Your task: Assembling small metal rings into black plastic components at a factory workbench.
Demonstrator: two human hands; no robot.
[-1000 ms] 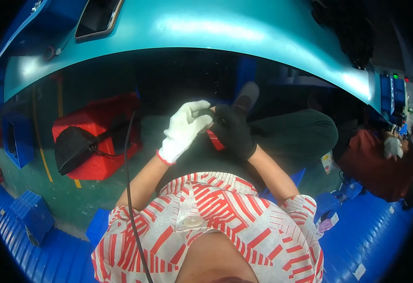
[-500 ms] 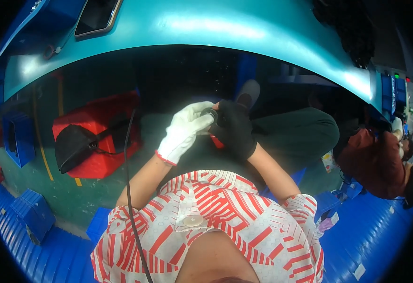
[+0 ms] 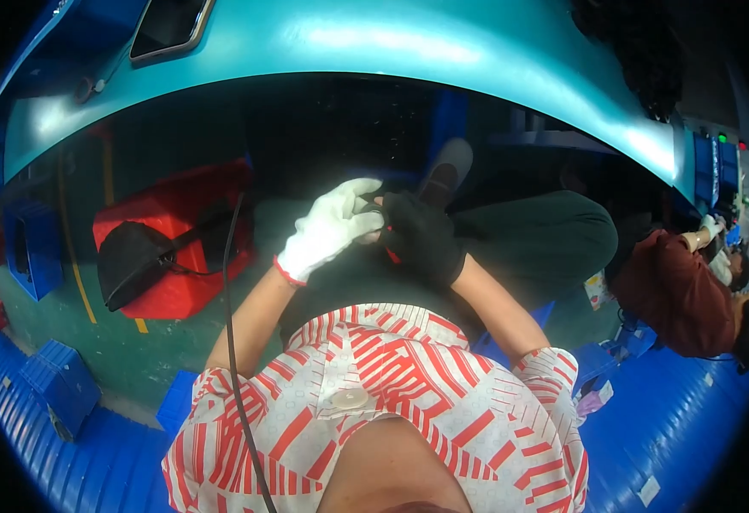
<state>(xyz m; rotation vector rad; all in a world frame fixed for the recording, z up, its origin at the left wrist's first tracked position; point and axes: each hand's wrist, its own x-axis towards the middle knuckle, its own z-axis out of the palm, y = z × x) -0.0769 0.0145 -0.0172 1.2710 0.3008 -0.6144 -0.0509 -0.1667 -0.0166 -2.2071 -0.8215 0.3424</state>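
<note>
My left hand, in a white glove with a red cuff edge, is raised over my lap, its forefinger lifted apart from the thumb. The thumb and lower fingers meet my right hand, which wears a black glove with bare fingertips. Between the two hands is a small dark round part, mostly hidden by the fingers now; half a second ago it showed as a ring. Both hands appear closed on it. Something small and red shows just below the right hand's fingers.
A teal tabletop curves ahead, with a phone at its left. A black bag rests on a red stool-like box. A dark cable hangs at my left. Blue crates stand left; another person sits right.
My left hand has shifted slightly left, its forefinger lifting away from the thumb. The right hand has turned a little and now covers more of the round part.
</note>
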